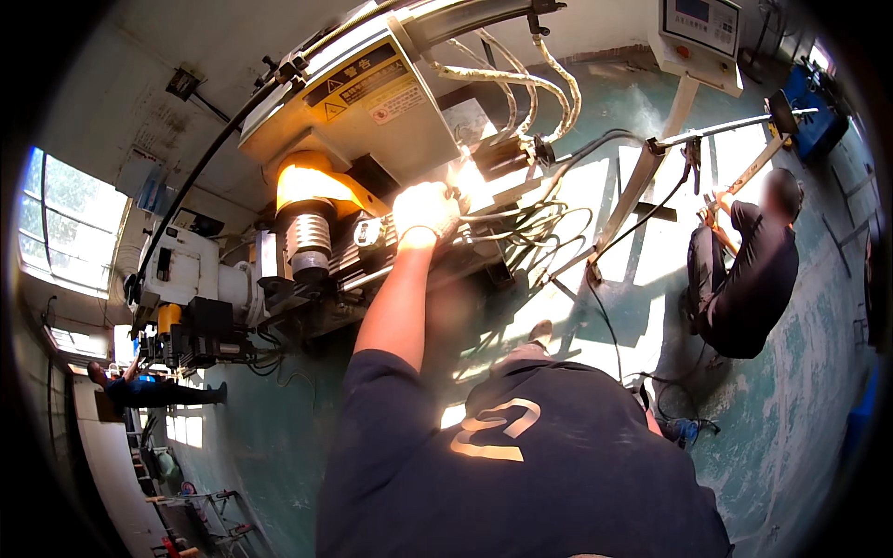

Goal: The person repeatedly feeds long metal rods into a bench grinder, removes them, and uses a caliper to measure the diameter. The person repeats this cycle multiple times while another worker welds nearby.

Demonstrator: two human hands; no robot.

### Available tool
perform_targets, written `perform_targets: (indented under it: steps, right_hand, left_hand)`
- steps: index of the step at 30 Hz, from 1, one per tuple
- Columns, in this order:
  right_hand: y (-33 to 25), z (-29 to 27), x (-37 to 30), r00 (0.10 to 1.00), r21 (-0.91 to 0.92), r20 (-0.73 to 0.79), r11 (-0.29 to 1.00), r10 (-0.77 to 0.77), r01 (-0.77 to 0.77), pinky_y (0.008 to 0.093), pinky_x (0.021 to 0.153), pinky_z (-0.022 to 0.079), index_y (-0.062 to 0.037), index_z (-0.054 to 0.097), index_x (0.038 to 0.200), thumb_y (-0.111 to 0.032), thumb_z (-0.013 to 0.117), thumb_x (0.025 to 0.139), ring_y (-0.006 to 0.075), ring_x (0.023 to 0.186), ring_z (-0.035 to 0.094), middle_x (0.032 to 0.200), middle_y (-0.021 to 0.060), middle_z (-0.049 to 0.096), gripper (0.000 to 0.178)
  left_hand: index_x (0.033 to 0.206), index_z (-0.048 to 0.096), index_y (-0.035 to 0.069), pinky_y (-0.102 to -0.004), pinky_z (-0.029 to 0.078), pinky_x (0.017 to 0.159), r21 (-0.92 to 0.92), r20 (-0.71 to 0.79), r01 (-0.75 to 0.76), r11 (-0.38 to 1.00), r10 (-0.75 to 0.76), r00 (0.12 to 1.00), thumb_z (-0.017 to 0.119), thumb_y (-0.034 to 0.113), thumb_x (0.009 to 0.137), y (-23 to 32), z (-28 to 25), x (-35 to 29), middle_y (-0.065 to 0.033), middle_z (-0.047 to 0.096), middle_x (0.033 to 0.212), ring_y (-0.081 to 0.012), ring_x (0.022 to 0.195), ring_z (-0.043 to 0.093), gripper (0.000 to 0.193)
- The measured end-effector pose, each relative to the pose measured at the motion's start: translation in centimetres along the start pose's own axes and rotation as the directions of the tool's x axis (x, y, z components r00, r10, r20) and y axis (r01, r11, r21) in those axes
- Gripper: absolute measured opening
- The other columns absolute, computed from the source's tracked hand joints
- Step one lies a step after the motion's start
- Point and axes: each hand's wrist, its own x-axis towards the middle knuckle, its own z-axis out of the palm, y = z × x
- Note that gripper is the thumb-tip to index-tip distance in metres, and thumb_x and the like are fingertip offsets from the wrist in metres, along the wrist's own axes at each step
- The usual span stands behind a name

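Observation:
My left hand (426, 210), in a pale work glove, reaches up to the machine (346, 112) in front of me. Its fingers look curled against a part at the machine's lower side, but bright glare hides what they grip. Left of the hand, a ribbed metal cylinder (308, 234) hangs under a sunlit yellow-orange collar (312, 186). Grey hoses (521, 219) and cables run out just right of the glove. Of my right arm only a strip of skin (654, 424) shows past my dark shirt; the right hand is hidden.
A person (755, 265) in dark clothes crouches at right beside a metal frame (633, 209). A control box (698, 37) stands on a post at the back right. Black cables (609, 321) trail over the green floor. Another machine (191, 279) and another person (158, 391) are at left.

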Motion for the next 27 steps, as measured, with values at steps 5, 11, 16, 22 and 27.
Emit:
perform_targets:
  steps: [5, 11, 16, 22, 27]
  right_hand:
    - [0.0, 0.7, -0.1, 1.0, 0.013, -0.008, 1.0, -0.009, 0.009, 0.0406, 0.103, 0.056, -0.0154, 0.085, 0.113, -0.038, 0.072, 0.088, 0.0314, 0.112, 0.075, 0.116, 0.0157, 0.08, 0.036]
    - [-0.2, 0.5, -1.7, 0.998, 0.065, 0.0, 0.996, -0.066, 0.065, 0.0404, 0.1, 0.057, -0.0124, 0.084, 0.109, -0.031, 0.07, 0.088, 0.0317, 0.11, 0.075, 0.114, 0.0164, 0.08, 0.032]
    - [1.6, 2.0, -0.1, 0.997, 0.089, -0.022, 0.993, -0.074, 0.076, 0.0419, 0.103, 0.056, -0.0104, 0.083, 0.113, -0.036, 0.071, 0.088, 0.0338, 0.114, 0.074, 0.118, 0.017, 0.079, 0.037]
    - [0.6, 1.7, -1.7, 1.0, 0.157, -0.023, 0.988, 0.016, -0.012, 0.0414, 0.103, 0.057, -0.0124, 0.082, 0.117, -0.032, 0.071, 0.085, 0.0345, 0.119, 0.072, 0.123, 0.0164, 0.078, 0.039]
    - [0.9, 1.5, -2.3, 0.998, 0.049, -0.043, 0.998, -0.034, 0.036, 0.0432, 0.1, 0.058, -0.0108, 0.082, 0.115, -0.033, 0.074, 0.083, 0.0363, 0.114, 0.074, 0.119, 0.0178, 0.078, 0.04]
  left_hand:
    - [0.097, 0.08, 0.008, -0.0478, 0.057, 0.094, 0.023, -0.052, 0.003, 1.0, -0.002, 0.999, 0.064, 0.036, 0.089, -1.3, 1.4, -0.1, -0.0179, 0.078, 0.104, -0.0379, 0.104, 0.073, 0.032]
    - [0.093, 0.077, 0.006, -0.0494, 0.056, 0.094, 0.012, -0.053, -0.013, 1.0, 0.014, 0.999, 0.065, 0.034, 0.088, 0.4, 0.6, 0.3, -0.0208, 0.076, 0.101, -0.0408, 0.101, 0.072, 0.031]
    - [0.095, 0.076, 0.003, -0.0515, 0.057, 0.091, 0.013, -0.043, -0.008, 1.0, 0.009, 0.999, 0.064, 0.036, 0.088, 0.1, 0.9, 0.3, -0.0234, 0.076, 0.1, -0.0433, 0.1, 0.072, 0.035]
    - [0.093, 0.079, 0.004, -0.0501, 0.057, 0.091, 0.056, -0.042, -0.016, 0.998, 0.019, 0.999, 0.065, 0.034, 0.089, 0.1, 1.0, 0.4, -0.022, 0.076, 0.099, -0.0423, 0.099, 0.073, 0.033]
    - [0.095, 0.081, 0.005, -0.0489, 0.059, 0.09, 0.054, -0.061, -0.032, 0.998, 0.035, 0.998, 0.067, 0.033, 0.088, 0.2, 1.2, 0.2, -0.0222, 0.077, 0.098, -0.0411, 0.098, 0.075, 0.033]
